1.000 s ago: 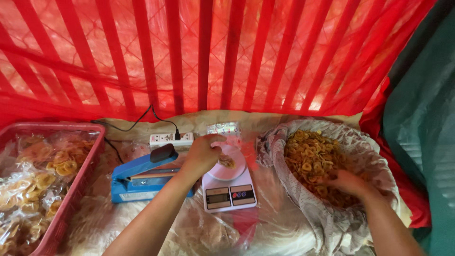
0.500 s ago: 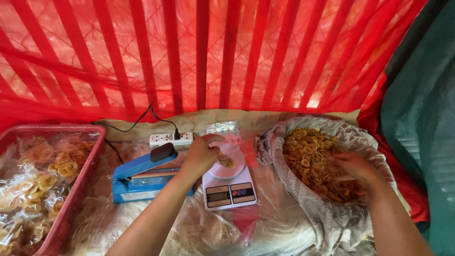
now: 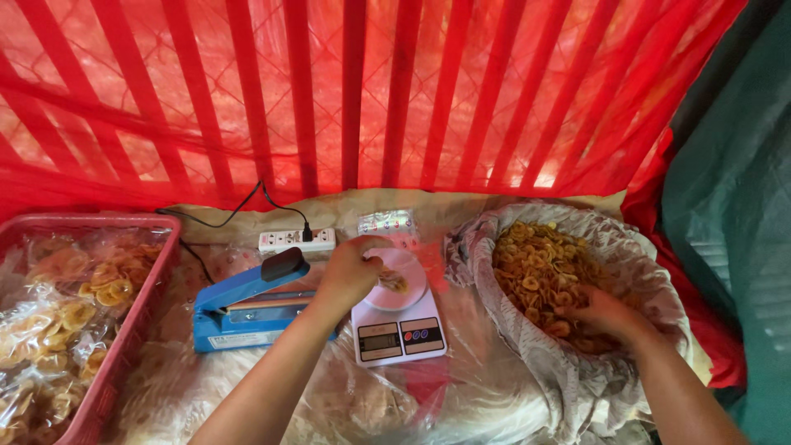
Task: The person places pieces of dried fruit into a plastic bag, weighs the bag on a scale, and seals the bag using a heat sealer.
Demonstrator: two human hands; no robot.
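- Red mesh netting with broad red stripes (image 3: 354, 91) fills the background; a teal cloth (image 3: 733, 206) hangs at the right edge.
- Crinkled clear plastic sheeting (image 3: 461, 395) covers the surface on which all the items sit.
- Large grey-white cloth sack with its mouth rolled open (image 3: 568, 379) stands at right, filled with golden round fried chips (image 3: 535, 264).
- Red plastic crate (image 3: 124, 330) at left holds clear sealed bags of the same chips (image 3: 49, 321).
- Blue hand-lever heat sealer with a black handle knob (image 3: 247, 301) lies between the crate and the scale, its arm raised at an angle.
- White digital kitchen scale (image 3: 400, 334) sits at centre, its display facing the person; a small clear plastic bag with a few chips inside (image 3: 394, 280) rests on its round platform.
- White power strip (image 3: 297, 240) lies behind the sealer, with a black cable (image 3: 239, 210) plugged into it.
- A small stack of flat clear bags (image 3: 386, 221) lies behind the scale.
- Left hand (image 3: 350, 272): fingers curled, pinching the edge of the small bag on the scale platform.
- Right hand (image 3: 606, 313): lies in the sack on the chips, fingers partly curled into the pile; cannot tell whether it has closed on any.
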